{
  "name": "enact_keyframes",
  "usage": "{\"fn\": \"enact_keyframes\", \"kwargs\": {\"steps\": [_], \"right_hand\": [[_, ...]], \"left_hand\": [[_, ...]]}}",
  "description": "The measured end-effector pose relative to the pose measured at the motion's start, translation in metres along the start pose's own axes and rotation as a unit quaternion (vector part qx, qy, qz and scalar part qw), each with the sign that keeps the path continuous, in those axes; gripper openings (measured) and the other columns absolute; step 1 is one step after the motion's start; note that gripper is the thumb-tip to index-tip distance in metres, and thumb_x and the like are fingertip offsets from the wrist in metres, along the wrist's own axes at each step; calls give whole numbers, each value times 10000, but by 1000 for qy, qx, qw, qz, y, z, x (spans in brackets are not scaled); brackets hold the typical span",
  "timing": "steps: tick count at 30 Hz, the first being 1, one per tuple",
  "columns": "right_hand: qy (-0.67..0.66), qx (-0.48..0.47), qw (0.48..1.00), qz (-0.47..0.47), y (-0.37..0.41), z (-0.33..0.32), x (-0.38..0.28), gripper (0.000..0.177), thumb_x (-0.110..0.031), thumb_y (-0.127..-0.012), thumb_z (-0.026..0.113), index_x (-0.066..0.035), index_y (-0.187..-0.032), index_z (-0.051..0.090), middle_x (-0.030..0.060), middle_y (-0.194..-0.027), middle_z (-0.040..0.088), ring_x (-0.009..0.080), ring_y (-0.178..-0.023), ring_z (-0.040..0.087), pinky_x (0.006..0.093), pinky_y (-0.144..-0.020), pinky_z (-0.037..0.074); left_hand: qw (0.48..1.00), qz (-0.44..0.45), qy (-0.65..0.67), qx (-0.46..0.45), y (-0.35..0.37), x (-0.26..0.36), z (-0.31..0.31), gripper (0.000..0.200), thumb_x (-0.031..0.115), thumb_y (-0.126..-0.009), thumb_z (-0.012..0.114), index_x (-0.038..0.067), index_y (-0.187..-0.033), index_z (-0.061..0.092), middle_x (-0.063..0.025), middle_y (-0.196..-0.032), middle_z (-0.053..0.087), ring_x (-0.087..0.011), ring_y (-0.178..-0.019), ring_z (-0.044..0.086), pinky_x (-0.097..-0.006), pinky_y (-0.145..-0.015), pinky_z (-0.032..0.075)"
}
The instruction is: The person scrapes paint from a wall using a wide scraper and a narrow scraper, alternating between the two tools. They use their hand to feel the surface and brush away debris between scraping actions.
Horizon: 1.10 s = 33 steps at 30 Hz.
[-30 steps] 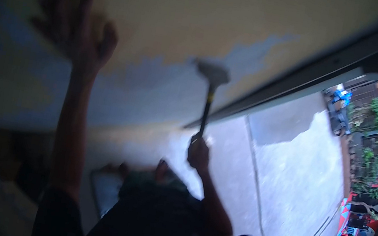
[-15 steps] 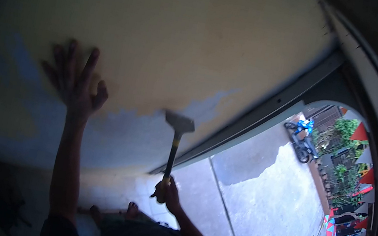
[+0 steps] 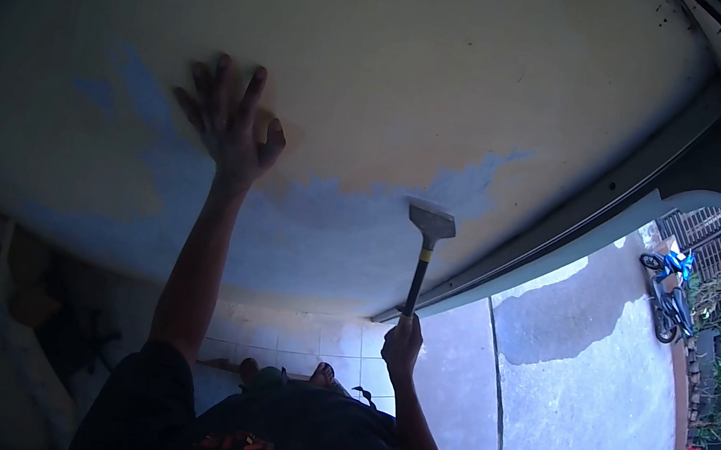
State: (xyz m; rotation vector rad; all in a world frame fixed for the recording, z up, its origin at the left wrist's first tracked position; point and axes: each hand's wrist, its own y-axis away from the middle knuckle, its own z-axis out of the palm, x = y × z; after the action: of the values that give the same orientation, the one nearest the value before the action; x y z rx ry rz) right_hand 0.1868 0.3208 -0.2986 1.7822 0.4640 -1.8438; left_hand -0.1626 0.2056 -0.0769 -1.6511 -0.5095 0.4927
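My left hand [image 3: 237,131] lies against the yellowish wall [image 3: 390,57] with its fingers spread and nothing in it. My right hand [image 3: 403,346] is wrapped round the dark handle of a scraper [image 3: 430,228], which points up from the fist. The scraper's wide metal blade is at the wall, by the upper edge of a bluish-grey bare patch [image 3: 321,228] where the yellow coat is absent. Ragged edges of the coat run between my left hand and the blade.
A dark frame [image 3: 582,172] edges the wall on the right. Beyond it lie a concrete driveway [image 3: 579,408], a blue motorcycle [image 3: 668,294], plants and red-and-white flags. My feet stand on floor tiles [image 3: 292,336] below. Dark objects [image 3: 71,333] sit at the lower left.
The view has shifted, so wall, hands and driveway appear further right or higher. My left hand remains spread on the wall, and my right hand still holds the scraper at the patch's edge.
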Motion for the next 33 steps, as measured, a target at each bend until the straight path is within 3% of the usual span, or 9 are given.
{"fn": "enact_keyframes", "kwargs": {"steps": [14,16,18,20,22,28,30,33], "right_hand": [[-49,5,999,1,2,11,-30,419,-394,-1003,441,-46,-1205,559,-78,-520,344,17,-400,328,209,-370,249],[-29,14,999,-5,2,13,-48,418,-389,-1005,436,-48,-1210,563,-78,-514,344,17,-403,329,212,-373,251],[-5,-3,1000,-20,-1,10,-57,416,-378,-1007,430,-43,-1216,563,-74,-503,348,22,-396,343,216,-367,254],[6,4,1000,-28,3,0,-36,413,-367,-1010,424,-40,-1218,563,-71,-497,354,23,-394,348,221,-363,254],[28,13,999,40,7,-7,-31,413,-360,-1013,417,-35,-1221,565,-70,-509,363,23,-414,348,223,-386,260],[12,19,1000,-22,-1,-4,-46,415,-351,-1013,423,-22,-1209,584,-64,-535,366,22,-456,359,229,-422,270],[36,5,998,-51,-11,-14,-30,451,-378,-1018,407,7,-1204,550,-68,-499,331,29,-377,329,226,-343,245],[19,2,999,-31,-14,-24,-17,431,-368,-1016,421,-8,-1211,555,-67,-493,340,25,-370,328,216,-343,243]], "left_hand": [[1000,3,-18,-4,3,-2,-13,604,557,-910,368,198,-1381,484,-185,-1503,291,-436,-1428,135,-673,-1093,-4],[999,17,-34,0,2,-1,-19,676,600,-921,339,129,-1386,476,-207,-1502,288,-441,-1425,140,-640,-1106,15],[999,23,-32,-6,1,1,-20,680,602,-921,336,123,-1384,477,-207,-1502,289,-440,-1425,141,-640,-1105,16],[999,25,-37,0,-4,1,-17,684,603,-922,333,118,-1383,478,-207,-1501,289,-439,-1425,141,-641,-1104,18],[1000,14,-27,2,-3,3,-13,634,573,-911,360,182,-1400,462,-191,-1506,282,-431,-1431,124,-657,-1102,-2],[1000,8,-25,-3,-2,3,-17,633,570,-918,354,180,-1407,451,-191,-1511,271,-430,-1432,123,-657,-1101,-1],[1000,14,-27,3,-5,4,-13,629,568,-920,353,179,-1404,455,-192,-1510,273,-430,-1432,124,-656,-1102,1],[999,16,-34,8,-7,3,-12,627,567,-922,352,172,-1396,465,-196,-1507,278,-432,-1430,128,-652,-1104,5]]}}
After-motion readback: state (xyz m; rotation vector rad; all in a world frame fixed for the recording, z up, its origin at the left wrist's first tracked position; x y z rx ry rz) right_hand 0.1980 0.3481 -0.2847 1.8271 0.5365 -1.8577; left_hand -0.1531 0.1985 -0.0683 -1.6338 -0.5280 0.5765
